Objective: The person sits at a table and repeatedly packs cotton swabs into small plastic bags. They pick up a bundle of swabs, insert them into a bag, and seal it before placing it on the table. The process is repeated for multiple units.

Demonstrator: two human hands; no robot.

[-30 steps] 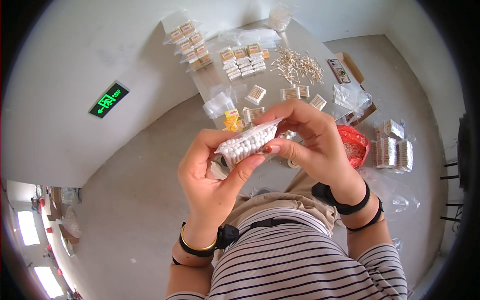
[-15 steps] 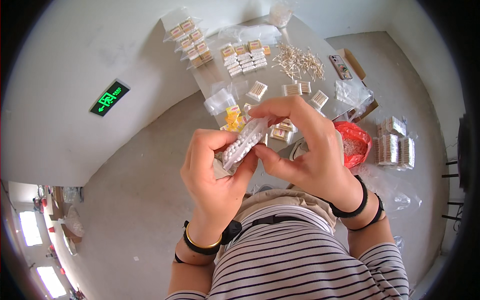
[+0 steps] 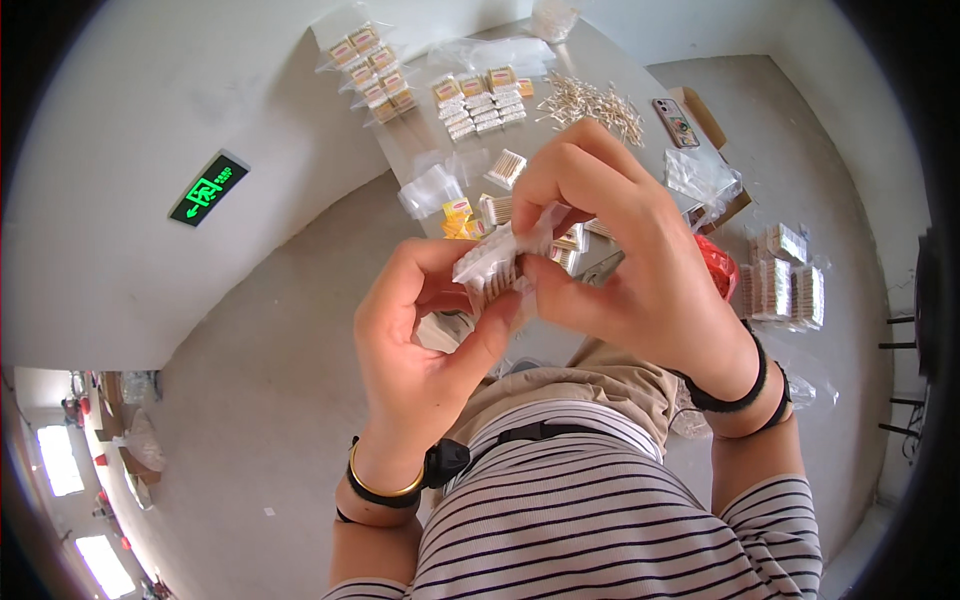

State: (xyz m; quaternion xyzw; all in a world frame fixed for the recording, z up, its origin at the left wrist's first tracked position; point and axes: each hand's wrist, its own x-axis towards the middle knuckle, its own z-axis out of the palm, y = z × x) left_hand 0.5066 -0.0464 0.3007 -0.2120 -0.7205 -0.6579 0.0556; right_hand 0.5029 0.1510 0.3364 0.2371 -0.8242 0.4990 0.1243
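Observation:
Held between both hands in front of my chest is a small clear bag of cotton swabs (image 3: 490, 268), with white tips along one side and thin sticks showing below. My left hand (image 3: 415, 335) is closed, thumb and fingers gripping the bag's left end and lower edge. From the right, my right hand (image 3: 610, 235) pinches the clear plastic at the other end between thumb and bent fingers. Part of the bag is hidden behind the fingers. Just beyond the hands lie yellow card pieces (image 3: 459, 220) and a swab bundle (image 3: 508, 168) on the grey table (image 3: 610, 65).
Stacked swab packs (image 3: 480, 103) and bagged packs (image 3: 370, 70) stand at the table's far left. Loose swabs (image 3: 592, 108), a phone (image 3: 675, 122) and clear bags (image 3: 700, 180) lie to the right. A red plastic bag (image 3: 717, 266) and more stacked packs (image 3: 785, 280) are beyond my right hand.
The bag has turned in my hands, so the sticks now show beneath the tips. My right hand has risen and spread the plastic at its end. The view has shifted slightly.

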